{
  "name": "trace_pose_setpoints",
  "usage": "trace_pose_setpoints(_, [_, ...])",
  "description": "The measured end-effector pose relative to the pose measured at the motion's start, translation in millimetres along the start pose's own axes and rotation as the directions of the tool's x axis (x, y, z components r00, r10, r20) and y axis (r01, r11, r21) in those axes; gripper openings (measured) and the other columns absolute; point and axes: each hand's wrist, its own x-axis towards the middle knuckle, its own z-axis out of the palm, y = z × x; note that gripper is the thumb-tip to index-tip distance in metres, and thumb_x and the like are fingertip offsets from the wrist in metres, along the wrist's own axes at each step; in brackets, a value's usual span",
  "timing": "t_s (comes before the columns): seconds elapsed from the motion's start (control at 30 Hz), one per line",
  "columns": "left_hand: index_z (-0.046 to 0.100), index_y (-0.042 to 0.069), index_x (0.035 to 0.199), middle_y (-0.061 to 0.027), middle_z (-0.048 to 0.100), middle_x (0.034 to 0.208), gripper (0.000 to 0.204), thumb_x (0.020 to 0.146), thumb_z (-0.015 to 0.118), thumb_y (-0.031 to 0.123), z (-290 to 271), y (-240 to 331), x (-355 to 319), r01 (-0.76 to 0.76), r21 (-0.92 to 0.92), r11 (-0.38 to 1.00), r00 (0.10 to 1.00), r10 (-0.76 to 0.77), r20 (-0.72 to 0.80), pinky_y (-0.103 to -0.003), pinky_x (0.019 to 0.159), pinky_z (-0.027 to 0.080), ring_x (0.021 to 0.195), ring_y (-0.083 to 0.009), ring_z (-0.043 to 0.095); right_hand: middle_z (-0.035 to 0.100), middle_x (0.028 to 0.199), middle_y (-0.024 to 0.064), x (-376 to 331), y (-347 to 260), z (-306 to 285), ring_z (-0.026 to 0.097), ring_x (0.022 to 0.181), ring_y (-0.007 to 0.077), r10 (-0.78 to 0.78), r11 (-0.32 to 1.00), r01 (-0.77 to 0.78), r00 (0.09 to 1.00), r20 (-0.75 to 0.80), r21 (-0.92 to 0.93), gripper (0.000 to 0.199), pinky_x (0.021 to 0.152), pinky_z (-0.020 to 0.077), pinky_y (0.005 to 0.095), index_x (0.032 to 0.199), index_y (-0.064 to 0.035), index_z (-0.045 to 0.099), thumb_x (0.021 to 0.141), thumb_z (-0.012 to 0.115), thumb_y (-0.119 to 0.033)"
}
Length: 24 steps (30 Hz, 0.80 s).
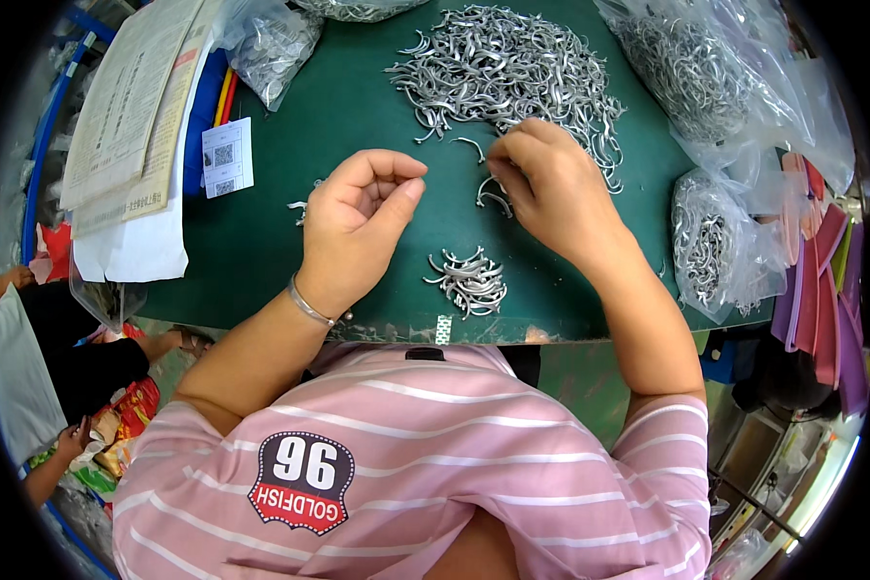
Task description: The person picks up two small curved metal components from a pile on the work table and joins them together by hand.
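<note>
Small curved silvery metal pieces lie in a big heap [512,68] at the far side of the green table. My right hand [551,188] is at the heap's near edge, its fingers bent together and pointing left. A few loose curved pieces [493,196] lie just below its fingertips; what is between the fingers is hidden. To the left, my left hand [358,217] hovers over the table with fingers curled and thumb close to the index fingertip. I cannot make out anything in it. A small pile [469,281] of the same pieces sits near the front edge, between my forearms.
A few pieces [298,208] lie behind my left hand. Clear bags of metal parts stand at the right [710,242], far right [686,77] and far left [273,48]. Papers [130,116] and a printed label [227,159] cover the left side. Another person [29,377] is at the left.
</note>
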Motion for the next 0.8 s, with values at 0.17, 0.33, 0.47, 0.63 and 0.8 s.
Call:
trace_pose_setpoints(0.17, [0.061,-0.002,0.109,-0.0019,0.061,0.09,0.018,0.091,0.063,-0.002,1.7,0.8,-1.8,-0.086,0.024,0.996,0.996,0.086,-0.005,-0.019,0.066,0.045,0.074,-0.0056,0.055,0.061,0.08,0.0131,17.0,-0.9,26.7,0.062,0.08,0.0324,-0.052,0.961,0.05,0.999,-0.002,-0.271,0.009,0.068,0.0521,0.042,0.076,-0.0036,0.063,0.08,0.067,-0.011])
trace_pose_setpoints(0.33, [0.059,-0.002,0.116,-0.0098,0.057,0.101,0.035,0.084,0.073,0.005,2.2,-5.4,-2.8,-0.19,0.197,0.962,0.98,0.174,0.096,-0.023,0.069,0.05,0.08,-0.0117,0.061,0.059,0.079,0.013,0.1,-8.7,9.5,0.061,0.075,0.0321,-0.157,0.987,0.159,0.986,-0.062,0.032,0.01,0.063,0.0494,0.042,0.085,-0.0037,0.06,0.077,0.066,-0.004])
trace_pose_setpoints(0.47, [0.068,-0.002,0.098,-0.0075,0.063,0.089,0.015,0.085,0.072,0.006,4.7,1.0,-8.4,-0.09,0.223,0.971,0.982,0.049,0.184,-0.024,0.064,0.05,0.071,-0.0124,0.061,0.06,0.084,0.0127,-24.9,-27.1,2.4,0.06,0.072,0.0318,-0.25,0.94,0.275,0.958,-0.141,0.201,0.025,0.063,0.0492,0.0389,0.098,-0.0018,0.059,0.076,0.071,0.001])
trace_pose_setpoints(0.63, [0.07,0.0,0.091,-0.0079,0.065,0.084,0.007,0.085,0.07,0.003,5.2,9.9,-10.8,-0.091,0.18,0.979,0.976,0.051,0.212,-0.026,0.062,0.049,0.069,-0.0143,0.061,0.066,0.089,0.0101,-44.9,-37.6,-3.0,0.065,0.077,0.0198,0.171,0.861,-0.121,0.984,-0.056,0.494,0.03,0.063,0.0514,0.0294,0.106,-0.0015,0.064,0.078,0.075,-0.001])
trace_pose_setpoints(0.8, [0.071,-0.001,0.096,-0.0086,0.066,0.083,0.012,0.085,0.07,0.001,3.3,1.3,-8.3,-0.278,0.237,0.931,0.936,0.207,0.283,-0.024,0.06,0.048,0.067,-0.0139,0.061,0.067,0.08,0.0075,-54.2,-46.0,0.2,0.061,0.068,0.0133,0.312,0.74,-0.2,0.948,-0.064,0.642,0.013,0.059,0.0482,0.0252,0.091,-0.0009,0.07,0.08,0.075,-0.002])
